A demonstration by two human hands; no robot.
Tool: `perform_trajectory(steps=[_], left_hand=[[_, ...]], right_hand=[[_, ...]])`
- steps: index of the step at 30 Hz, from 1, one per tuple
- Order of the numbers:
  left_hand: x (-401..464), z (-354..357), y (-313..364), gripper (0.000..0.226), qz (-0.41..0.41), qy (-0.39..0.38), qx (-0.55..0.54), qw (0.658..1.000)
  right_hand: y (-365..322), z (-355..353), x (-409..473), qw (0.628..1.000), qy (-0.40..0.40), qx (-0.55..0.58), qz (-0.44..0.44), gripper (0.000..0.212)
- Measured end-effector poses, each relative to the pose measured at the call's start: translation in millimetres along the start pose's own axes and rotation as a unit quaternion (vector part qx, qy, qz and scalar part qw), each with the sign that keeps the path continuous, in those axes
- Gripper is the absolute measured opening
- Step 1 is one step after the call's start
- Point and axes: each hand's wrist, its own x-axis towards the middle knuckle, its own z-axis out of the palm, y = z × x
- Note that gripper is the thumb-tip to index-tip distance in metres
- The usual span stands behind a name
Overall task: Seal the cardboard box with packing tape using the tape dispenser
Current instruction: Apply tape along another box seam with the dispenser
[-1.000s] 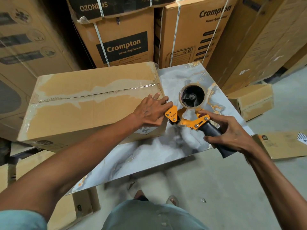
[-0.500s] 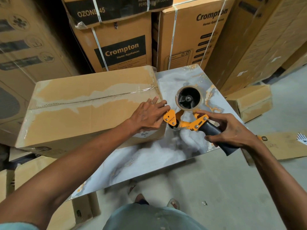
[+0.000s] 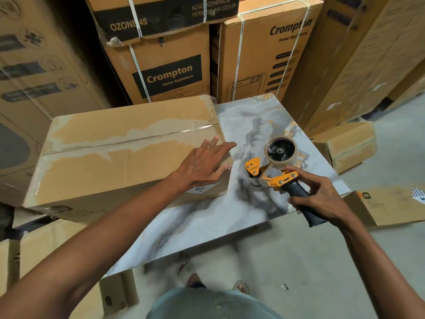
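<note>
A closed brown cardboard box (image 3: 110, 166) lies on the left of a marble-patterned table (image 3: 220, 217), with clear tape along its centre seam. My left hand (image 3: 204, 162) rests flat on the box's near right corner, fingers spread and reaching past the edge. My right hand (image 3: 322, 199) grips the black handle of an orange tape dispenser (image 3: 276, 171). The dispenser is held just above the table to the right of the box, apart from it. Its tape roll (image 3: 280, 149) faces up and away from me.
Tall printed appliance cartons (image 3: 165, 72) stand stacked behind and to both sides of the table. A small carton (image 3: 347, 146) sits on the floor at the right, and a flattened carton (image 3: 391, 206) lies beside it. More cardboard (image 3: 53, 261) is under the table's left side.
The tape dispenser has pulled away from the box's right corner toward the right. My left hand has flattened and spread its fingers over that corner.
</note>
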Motion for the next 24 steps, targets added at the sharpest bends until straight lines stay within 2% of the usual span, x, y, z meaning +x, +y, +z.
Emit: perform_trajectory(steps=[4, 8, 13, 19, 24], left_hand=[[2, 9, -6, 0.069, 0.072, -0.039, 0.076, 0.994], [2, 15, -8, 0.071, 0.073, -0.050, 0.113, 0.990], [-2, 21, -8, 0.072, 0.071, -0.039, 0.134, 0.988], [-9, 27, -8, 0.070, 0.073, -0.006, 0.137, 0.988], [-16, 30, -8, 0.083, 0.091, 0.007, 0.176, 0.980]], right_hand=[[27, 9, 20, 0.996, 0.080, 0.037, 0.031, 0.080], [46, 19, 41, 0.989, 0.124, 0.046, 0.062, 0.077], [55, 36, 58, 0.975, 0.156, 0.110, 0.113, 0.073], [55, 52, 69, 0.962, 0.170, 0.168, 0.134, 0.077], [50, 62, 70, 0.954, 0.180, 0.194, 0.140, 0.077]])
